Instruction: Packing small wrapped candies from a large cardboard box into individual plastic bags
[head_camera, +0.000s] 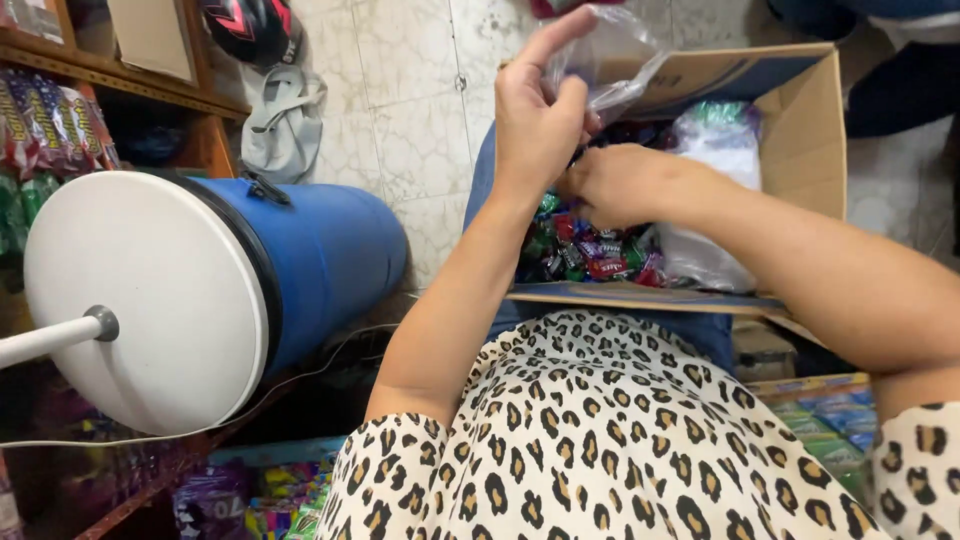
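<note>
My left hand (535, 115) is raised over an open cardboard box (800, 130) and pinches a small clear plastic bag (610, 55) between thumb and fingers. Just below it, my right hand (620, 180) is bunched with its fingertips at the bag's lower edge; what it grips is hidden. Inside the box lie several wrapped candies (590, 255) in red, green and blue, beside a larger clear bag (710, 200) of sweets. The box rests on my lap, over blue trousers and a leopard-print top.
A blue barrel (320, 260) with a white lid (150, 300) lies on its side at the left. Wooden shelves (120, 85) hold snack packets. A grey bag (285, 125) hangs on the tiled wall. More packets sit at the lower right (820, 420).
</note>
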